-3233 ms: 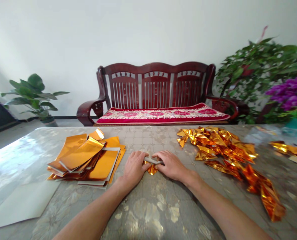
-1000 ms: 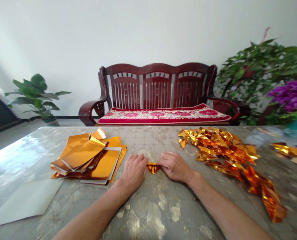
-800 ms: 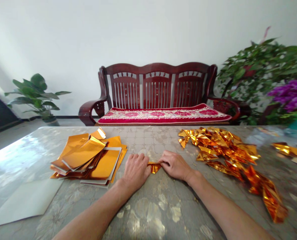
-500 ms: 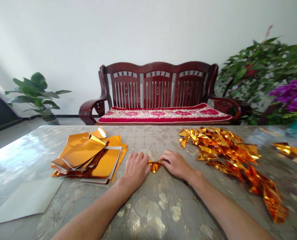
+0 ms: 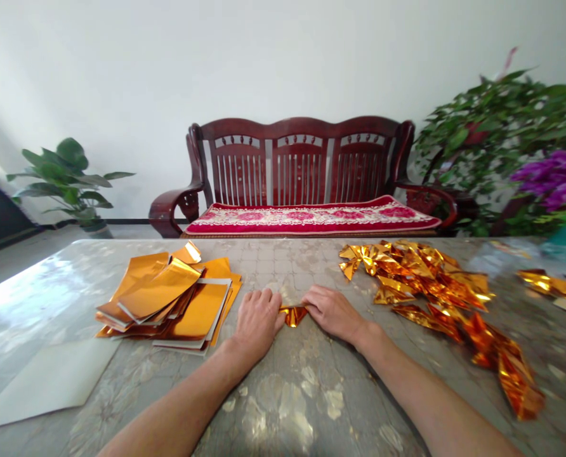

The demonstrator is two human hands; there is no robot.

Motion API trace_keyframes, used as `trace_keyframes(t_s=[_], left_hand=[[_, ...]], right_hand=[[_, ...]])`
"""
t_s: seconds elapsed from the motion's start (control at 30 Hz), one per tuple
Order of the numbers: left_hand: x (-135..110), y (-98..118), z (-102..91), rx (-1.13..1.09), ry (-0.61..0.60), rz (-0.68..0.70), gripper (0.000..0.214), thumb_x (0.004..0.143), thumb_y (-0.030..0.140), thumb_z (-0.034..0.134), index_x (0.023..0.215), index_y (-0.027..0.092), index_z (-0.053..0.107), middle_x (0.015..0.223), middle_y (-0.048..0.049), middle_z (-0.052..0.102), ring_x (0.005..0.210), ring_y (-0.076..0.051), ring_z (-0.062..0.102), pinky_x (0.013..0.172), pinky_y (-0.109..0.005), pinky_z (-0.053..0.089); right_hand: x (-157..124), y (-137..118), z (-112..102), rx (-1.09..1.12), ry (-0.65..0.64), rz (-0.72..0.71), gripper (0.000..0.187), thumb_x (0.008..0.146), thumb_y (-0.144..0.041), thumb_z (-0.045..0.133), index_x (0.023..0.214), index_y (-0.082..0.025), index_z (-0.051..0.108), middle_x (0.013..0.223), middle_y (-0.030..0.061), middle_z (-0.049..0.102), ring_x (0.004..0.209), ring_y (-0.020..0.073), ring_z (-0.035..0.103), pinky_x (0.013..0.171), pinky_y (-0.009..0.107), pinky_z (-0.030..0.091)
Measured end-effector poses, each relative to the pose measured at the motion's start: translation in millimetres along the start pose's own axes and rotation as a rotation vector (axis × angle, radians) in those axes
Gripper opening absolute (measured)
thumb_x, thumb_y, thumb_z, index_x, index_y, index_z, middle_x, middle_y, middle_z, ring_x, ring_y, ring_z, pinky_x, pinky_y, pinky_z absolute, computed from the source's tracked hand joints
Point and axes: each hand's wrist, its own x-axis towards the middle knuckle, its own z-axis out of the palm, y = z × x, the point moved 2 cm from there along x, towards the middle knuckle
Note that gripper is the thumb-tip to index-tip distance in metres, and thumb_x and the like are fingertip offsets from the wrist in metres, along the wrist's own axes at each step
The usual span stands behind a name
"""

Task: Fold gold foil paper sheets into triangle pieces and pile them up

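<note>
Between my two hands, a small piece of folded gold foil paper [image 5: 294, 316] rests low over the table, its shiny lower part fanned toward me. My left hand [image 5: 260, 320] is closed on its left end, thumb and fingers together. At the other end, the fingers of my right hand [image 5: 331, 310] pinch the paper. The ends themselves are hidden under the fingers. To the left lies a loose stack of flat gold foil sheets [image 5: 169, 289] with pale backs. Over to the right is a heap of folded gold foil pieces [image 5: 421, 273].
A pale sheet [image 5: 49, 381] lies at the table's left. Clear plastic [image 5: 502, 254] and another gold piece [image 5: 549, 284] are at the far right. Behind the patterned table [image 5: 273, 412] stands a dark red wooden bench [image 5: 302, 171], with potted plants [image 5: 68, 178] on both sides.
Both hands keep their hold on the folded foil paper. The paper's upper edge looks slightly more turned, showing a paler strip. The whole view has shifted a little.
</note>
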Motion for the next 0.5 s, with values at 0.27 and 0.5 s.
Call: trace_keyframes(t_s=[0.27,0.5], left_hand=[[0.0,-1.4,-0.3,-0.019,0.001,0.013,0.011,0.093,0.030,0.054,0.096,0.021,0.060,0.095,-0.0063,0.063,0.093,-0.024,0.059,0.082,-0.036,0.041],[-1.1,-1.4,-0.6,-0.029,0.036,0.076,0.008,0.094,0.030,0.054,0.094,0.023,0.059,0.093,-0.0030,0.063,0.091,-0.022,0.059,0.079,-0.034,0.039]], right_hand=[[-1.3,-4.6,-0.8,-0.179,0.053,-0.165,0.018,0.095,-0.015,0.049,0.090,-0.018,0.066,0.083,0.0034,0.060,0.079,0.0170,0.052,0.072,0.029,0.036],[-3.1,-4.1,-4.8,-0.158,0.092,-0.235,0.024,0.097,-0.018,0.048,0.100,-0.023,0.071,0.080,0.0036,0.060,0.081,0.0176,0.052,0.071,0.031,0.033]])
